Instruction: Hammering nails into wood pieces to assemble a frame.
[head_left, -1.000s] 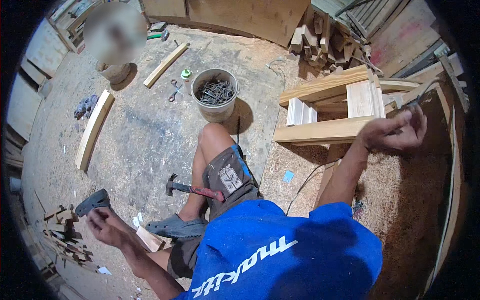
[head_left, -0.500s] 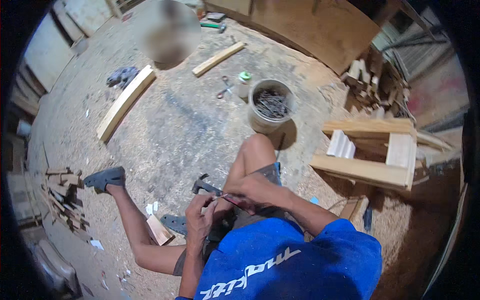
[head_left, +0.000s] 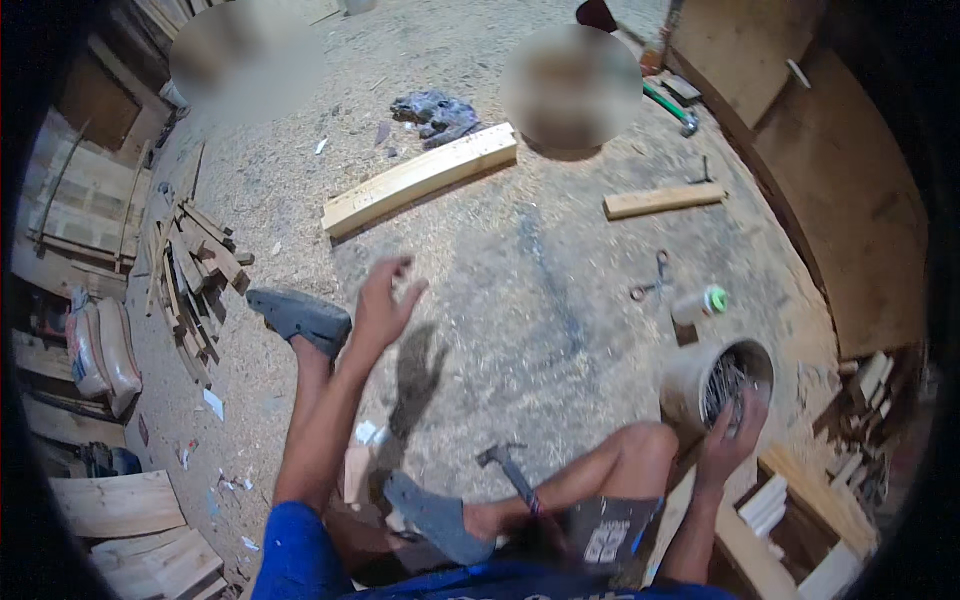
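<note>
My left hand [head_left: 382, 305] reaches forward over the floor with its fingers apart and nothing visible in it. At the near rim of a pale bucket [head_left: 683, 385], my right hand [head_left: 732, 445] has its fingers spread and slightly bent. Inside the tilted-looking bucket lie many dark nails [head_left: 728, 382], partly hidden behind those fingers. A claw hammer [head_left: 515, 475] rests by my lap, its head beyond my shoe; neither hand touches it. Ahead of my left hand lies a long squared timber [head_left: 425, 178].
Beyond the bucket are a green-capped bottle [head_left: 700, 306], scissors [head_left: 652, 278] and a shorter wood piece [head_left: 665, 200]. A green-handled hammer [head_left: 672, 108] lies farther back. A wooden frame [head_left: 830, 500] stands at my right; scrap wood [head_left: 195, 265] is piled at left.
My hands have parted from beside the hammer at my lap. The left went forward and left, the right out to the bucket. The view has swung left.
</note>
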